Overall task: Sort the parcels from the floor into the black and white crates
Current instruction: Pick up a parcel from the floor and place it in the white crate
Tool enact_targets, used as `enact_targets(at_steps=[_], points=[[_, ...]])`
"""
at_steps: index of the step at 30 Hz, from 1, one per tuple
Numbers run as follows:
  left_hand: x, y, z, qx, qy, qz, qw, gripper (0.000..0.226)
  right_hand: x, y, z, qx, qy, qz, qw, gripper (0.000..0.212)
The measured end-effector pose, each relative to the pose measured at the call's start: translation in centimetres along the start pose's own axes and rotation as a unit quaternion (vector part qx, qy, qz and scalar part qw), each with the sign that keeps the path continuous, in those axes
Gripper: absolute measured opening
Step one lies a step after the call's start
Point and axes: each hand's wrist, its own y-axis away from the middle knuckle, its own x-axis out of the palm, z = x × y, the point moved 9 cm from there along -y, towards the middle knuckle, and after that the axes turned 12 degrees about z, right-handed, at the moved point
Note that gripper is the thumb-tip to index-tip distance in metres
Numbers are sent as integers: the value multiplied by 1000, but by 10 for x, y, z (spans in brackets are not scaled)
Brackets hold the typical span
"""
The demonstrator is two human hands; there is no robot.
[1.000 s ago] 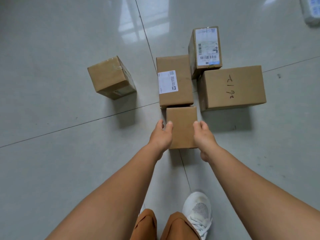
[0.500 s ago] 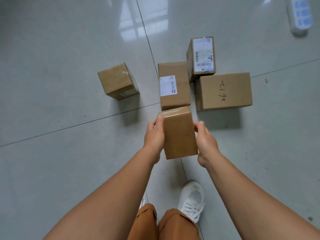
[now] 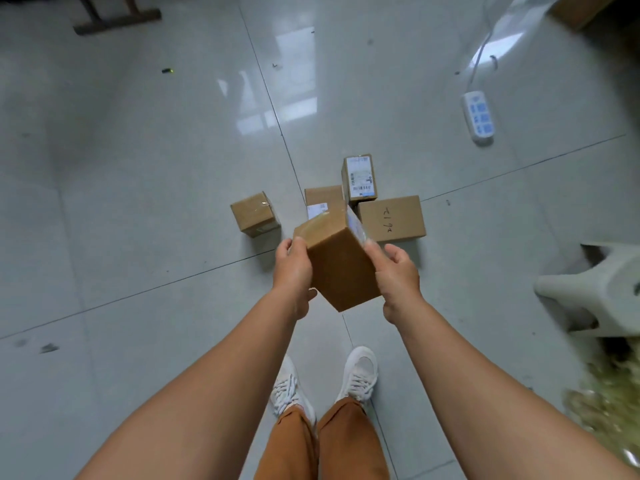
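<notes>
I hold a plain brown parcel [image 3: 341, 263] up off the floor, tilted, between both hands. My left hand [image 3: 293, 271] grips its left side and my right hand [image 3: 398, 275] grips its right side. On the floor beyond lie other parcels: a small cube-like box [image 3: 255, 213] at the left, a flat box with a white label [image 3: 322, 199] partly hidden behind the held parcel, an upright box with a barcode label [image 3: 360, 176], and a wide box with handwriting [image 3: 391, 218]. No black or white crate is in view.
A white power strip [image 3: 478, 114] with its cable lies on the tiles at the upper right. A white plastic stool [image 3: 595, 289] stands at the right edge. A dark wooden frame foot [image 3: 116, 19] shows at the top left. My white shoes [image 3: 358, 372] are below.
Both hands lifted the brown parcel from the floor and tilted it. My head rose, so the floor parcels now look smaller and farther away.
</notes>
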Motion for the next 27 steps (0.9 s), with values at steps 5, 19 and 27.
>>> enact_targets(at_steps=[5,19,27], points=[[1,68,-32,49,21,5,999,41,-4,48,28,17,-44,19,999,68],[-32,205,-96,199,-84,-18,976,55,36,164,132,-170,-49,118,977,90],[-88,276,-83,236,65,-97,965,57,85,223,174,-217,49,219,950,69]])
